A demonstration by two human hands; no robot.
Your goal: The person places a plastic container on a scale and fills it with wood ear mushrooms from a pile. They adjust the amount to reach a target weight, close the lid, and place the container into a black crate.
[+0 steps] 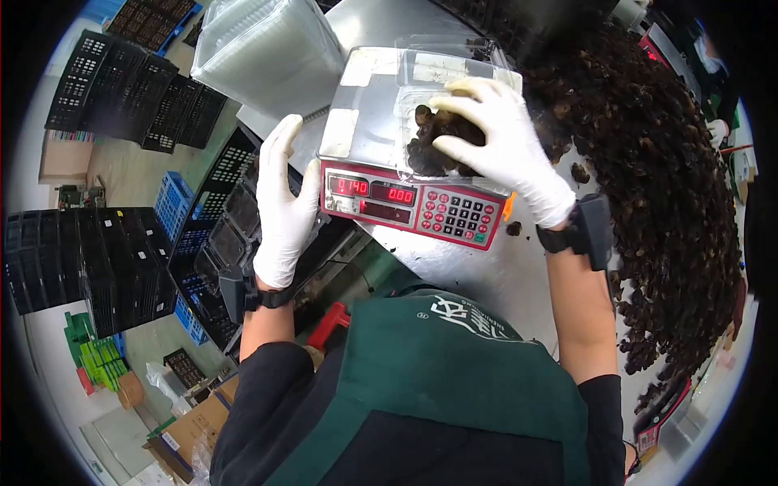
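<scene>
A red electronic scale (413, 202) with a metal pan (365, 97) stands in front of me, its lit display reading about 0.140. On the pan sits a clear plastic tray (411, 97) holding a heap of dark brown, mushroom-like pieces (433, 146). My right hand (498, 134), white-gloved, is over the heap with fingers spread and curved, thumb and forefinger at the pieces. Whether it touches or pinches any is hard to see. My left hand (285, 194), also gloved, is held upright beside the scale's left edge, fingers stretched and thumb apart, holding nothing.
Stacked clear trays (267, 57) stand behind the scale at left. A large pile of dark pieces (656, 162) covers the table's right side. Black crates (121, 89) are stacked at left, with filled clear packs (231, 235) in a nearer one. Another person's gloved hand (718, 131) shows far right.
</scene>
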